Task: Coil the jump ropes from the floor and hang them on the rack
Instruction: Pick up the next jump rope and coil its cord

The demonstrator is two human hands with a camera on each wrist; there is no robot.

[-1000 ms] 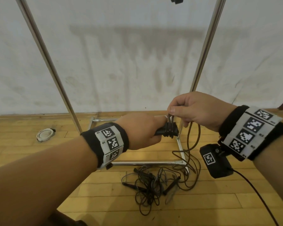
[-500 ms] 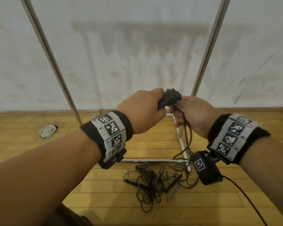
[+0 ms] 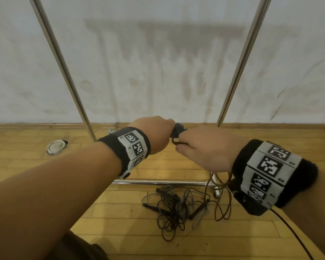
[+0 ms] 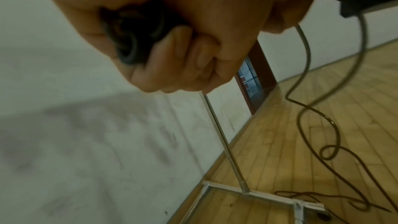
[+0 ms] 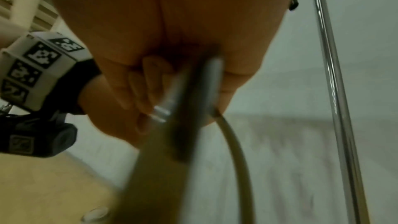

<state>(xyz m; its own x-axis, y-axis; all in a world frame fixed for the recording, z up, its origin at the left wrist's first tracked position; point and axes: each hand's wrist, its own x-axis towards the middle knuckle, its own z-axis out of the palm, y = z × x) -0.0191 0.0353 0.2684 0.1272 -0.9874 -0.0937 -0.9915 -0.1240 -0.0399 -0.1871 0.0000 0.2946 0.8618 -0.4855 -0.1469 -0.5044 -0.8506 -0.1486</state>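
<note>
Since the earlier frames, both hands have been raised and drawn closer together, and the right hand has been rolled over so that its back now faces the head camera.

A black ribbed jump-rope handle, with turns of cord already wound round it, is gripped by the curled fingers of the left hand; it seems to be held as a fixed core so that winding can be done against it. In the left wrist view the fingers are seen wrapped round this dark bundle.

The thin brown rope cord is pinched in the closed right hand just beside the handle, apparently to keep tension on the strand while the next turn is laid. In the right wrist view the cord is blurred, and exactly how the fingers lie on it cannot be told. From that hand the slack hangs down and trails onto the wooden plank floor.

The chrome tube rack is taken as the landmark: the hands are held in front of it, between its two uprights. The tangled heap of dark jump ropes lies on the floor just in front of the rack's base bar, not yet sorted. A small white round object lies on the floor to the left of the rack.

By this judgement, the coiling is partly done and the hanging is not yet begun.
</note>
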